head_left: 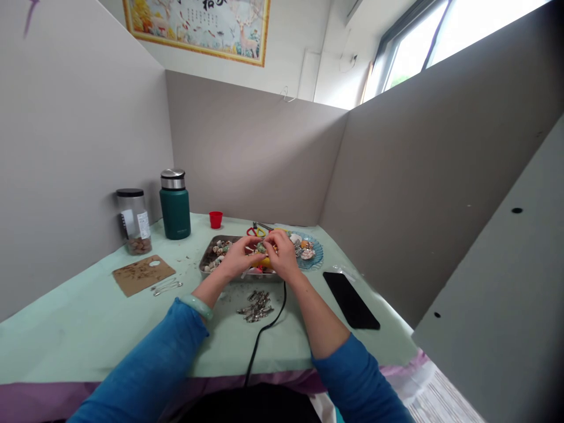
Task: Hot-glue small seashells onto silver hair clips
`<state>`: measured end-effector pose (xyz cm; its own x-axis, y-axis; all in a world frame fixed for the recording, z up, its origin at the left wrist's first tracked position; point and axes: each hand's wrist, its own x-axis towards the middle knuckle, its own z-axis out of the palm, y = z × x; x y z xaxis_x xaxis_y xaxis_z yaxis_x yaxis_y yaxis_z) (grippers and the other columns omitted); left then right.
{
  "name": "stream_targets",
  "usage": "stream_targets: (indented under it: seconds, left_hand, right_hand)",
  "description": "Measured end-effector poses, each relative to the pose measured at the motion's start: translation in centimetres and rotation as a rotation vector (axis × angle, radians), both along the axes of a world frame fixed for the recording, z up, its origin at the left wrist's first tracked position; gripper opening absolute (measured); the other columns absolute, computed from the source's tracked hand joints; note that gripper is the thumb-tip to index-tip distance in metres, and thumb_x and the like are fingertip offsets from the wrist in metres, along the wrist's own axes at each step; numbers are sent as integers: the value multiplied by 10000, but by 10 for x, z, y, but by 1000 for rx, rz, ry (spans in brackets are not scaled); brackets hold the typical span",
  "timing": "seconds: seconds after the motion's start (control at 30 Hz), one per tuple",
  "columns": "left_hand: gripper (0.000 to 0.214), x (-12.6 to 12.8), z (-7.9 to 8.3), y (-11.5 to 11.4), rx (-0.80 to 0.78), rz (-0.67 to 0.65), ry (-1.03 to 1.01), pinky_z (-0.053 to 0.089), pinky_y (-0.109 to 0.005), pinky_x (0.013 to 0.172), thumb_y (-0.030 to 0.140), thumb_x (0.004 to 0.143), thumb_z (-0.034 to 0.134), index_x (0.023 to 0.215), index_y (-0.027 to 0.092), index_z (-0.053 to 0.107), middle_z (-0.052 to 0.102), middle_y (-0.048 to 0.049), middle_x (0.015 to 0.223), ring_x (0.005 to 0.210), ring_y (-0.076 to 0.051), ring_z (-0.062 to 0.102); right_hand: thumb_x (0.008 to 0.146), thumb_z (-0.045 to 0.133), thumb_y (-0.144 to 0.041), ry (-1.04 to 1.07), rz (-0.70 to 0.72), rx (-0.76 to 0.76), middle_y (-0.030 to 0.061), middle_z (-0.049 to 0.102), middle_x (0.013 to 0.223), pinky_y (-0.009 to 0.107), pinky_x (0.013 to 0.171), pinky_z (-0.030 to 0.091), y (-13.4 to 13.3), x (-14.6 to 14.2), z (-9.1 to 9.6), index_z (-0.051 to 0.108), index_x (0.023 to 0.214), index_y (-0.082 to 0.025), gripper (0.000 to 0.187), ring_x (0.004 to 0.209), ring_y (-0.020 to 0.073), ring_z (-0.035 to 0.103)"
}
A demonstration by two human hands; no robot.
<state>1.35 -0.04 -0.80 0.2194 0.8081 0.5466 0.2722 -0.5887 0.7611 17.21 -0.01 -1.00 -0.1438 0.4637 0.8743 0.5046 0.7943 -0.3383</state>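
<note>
My left hand [235, 257] and my right hand [282, 252] meet over a metal tray [206, 260] of small shells. Both pinch a small greenish piece [261, 248] between their fingertips. A yellow object [265, 262] shows just below the fingers, partly hidden. A pile of small metal clips [256, 305] lies on the table just in front of my hands. A black cable [264, 329] runs from under my right hand toward me. A pale green bangle [196, 305] sits on my left wrist.
A blue glass dish [315, 252] with shells is right of the tray, red scissors [254, 231] behind it. A black phone [351, 299] lies at right. At left stand a green flask [175, 204], a jar [133, 221], a red cup [215, 219], a cardboard piece [143, 274] and safety pins [167, 286]. Grey partitions enclose the table.
</note>
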Motion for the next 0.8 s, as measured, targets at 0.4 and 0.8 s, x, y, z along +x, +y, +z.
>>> stream_targets:
  seconds: [0.4, 0.8]
  left_hand:
    - [364, 0, 0, -1, 21, -2, 7, 527, -344, 797, 328, 690, 671, 1002, 144, 645, 675, -99, 1038, 922, -223, 640]
    - [269, -2, 1, -1, 51, 100, -87, 524, -302, 703, 413, 741, 641, 832, 161, 639, 682, -60, 853, 758, -177, 632]
  right_hand:
    - [866, 482, -172, -40, -20, -8, 76, 552, 959, 324, 840, 444, -2, 0, 0, 567, 837, -196, 93, 939, 192, 541]
    - [894, 476, -203, -100, -52, 4, 81, 556, 982, 325, 841, 429, -2, 0, -1, 581, 872, -191, 107, 945, 195, 533]
